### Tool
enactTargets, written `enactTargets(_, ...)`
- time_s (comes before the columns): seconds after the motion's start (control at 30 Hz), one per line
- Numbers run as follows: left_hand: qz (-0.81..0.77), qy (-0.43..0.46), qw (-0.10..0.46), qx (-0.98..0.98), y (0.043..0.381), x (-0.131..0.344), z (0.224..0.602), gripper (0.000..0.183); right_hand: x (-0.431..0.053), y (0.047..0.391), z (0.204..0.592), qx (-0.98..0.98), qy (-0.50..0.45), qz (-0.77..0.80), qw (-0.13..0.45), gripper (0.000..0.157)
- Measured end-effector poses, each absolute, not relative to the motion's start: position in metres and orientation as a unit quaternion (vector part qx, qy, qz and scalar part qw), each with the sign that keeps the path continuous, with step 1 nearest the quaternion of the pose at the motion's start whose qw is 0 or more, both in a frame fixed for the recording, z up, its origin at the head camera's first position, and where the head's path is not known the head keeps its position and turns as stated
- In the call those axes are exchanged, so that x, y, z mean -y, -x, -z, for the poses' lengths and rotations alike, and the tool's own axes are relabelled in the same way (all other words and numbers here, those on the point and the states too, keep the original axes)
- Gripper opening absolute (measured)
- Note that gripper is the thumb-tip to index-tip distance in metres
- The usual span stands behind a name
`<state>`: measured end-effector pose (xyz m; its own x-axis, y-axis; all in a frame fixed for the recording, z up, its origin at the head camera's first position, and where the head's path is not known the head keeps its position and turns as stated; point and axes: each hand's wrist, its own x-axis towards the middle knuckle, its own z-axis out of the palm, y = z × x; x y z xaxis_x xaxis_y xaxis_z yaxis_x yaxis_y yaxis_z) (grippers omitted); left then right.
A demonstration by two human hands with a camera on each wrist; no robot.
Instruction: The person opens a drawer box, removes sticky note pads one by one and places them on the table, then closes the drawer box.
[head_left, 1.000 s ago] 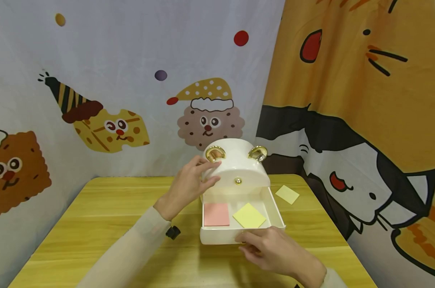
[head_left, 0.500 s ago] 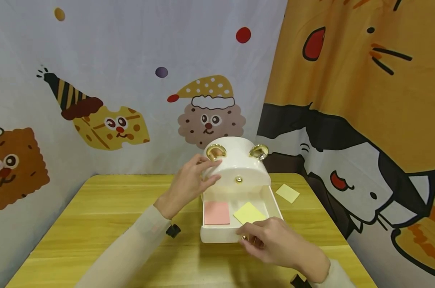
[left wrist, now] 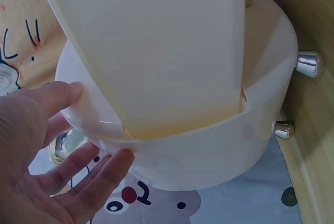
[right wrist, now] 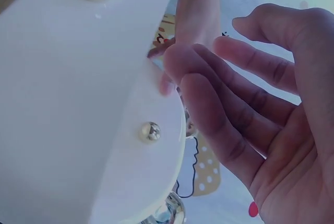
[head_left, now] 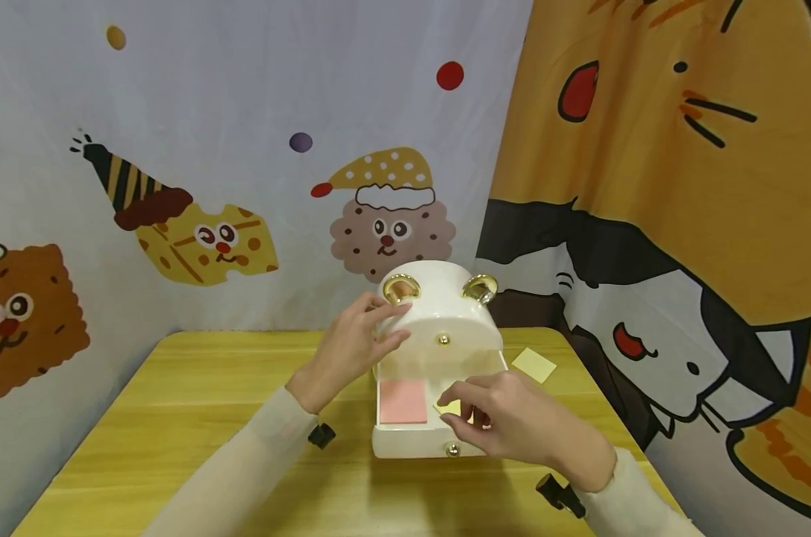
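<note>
A white rounded box (head_left: 432, 298) with gold ears stands on the table, its lower drawer (head_left: 405, 441) pulled out. Inside the drawer lie a pink sticky note pad (head_left: 404, 403) and a yellow sticky note pad (head_left: 448, 408), the latter mostly hidden by my right hand. My left hand (head_left: 351, 343) rests its spread fingers on the box's left side, the fingertips (left wrist: 124, 156) on the white shell. Above the drawer front hovers my right hand (head_left: 522, 421), fingers loosely bent and holding nothing, just over the lower gold knob (head_left: 453, 450). An upper gold knob (right wrist: 150, 132) shows on the box face.
A pale yellow sticky note (head_left: 534, 365) lies on the wooden table (head_left: 244, 418) to the right of the box. A printed cartoon curtain (head_left: 244, 97) hangs close behind the table and along its right side.
My right hand has left the lower drawer knob and risen over the drawer front, now covering much of the yellow pad. My left hand stays at the box; the drawer remains out.
</note>
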<state>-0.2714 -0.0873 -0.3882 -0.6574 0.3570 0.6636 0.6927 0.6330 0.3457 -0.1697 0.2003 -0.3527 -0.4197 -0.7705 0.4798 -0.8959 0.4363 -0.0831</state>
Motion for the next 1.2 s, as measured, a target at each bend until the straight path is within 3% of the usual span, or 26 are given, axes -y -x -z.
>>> enactTargets(1.2, 0.296, 0.300, 0.267, 0.867, 0.273, 0.089, 0.391, 0.043, -0.182, 0.222, 0.315, 0.864, -0.482, -0.059, 0.134, 0.026)
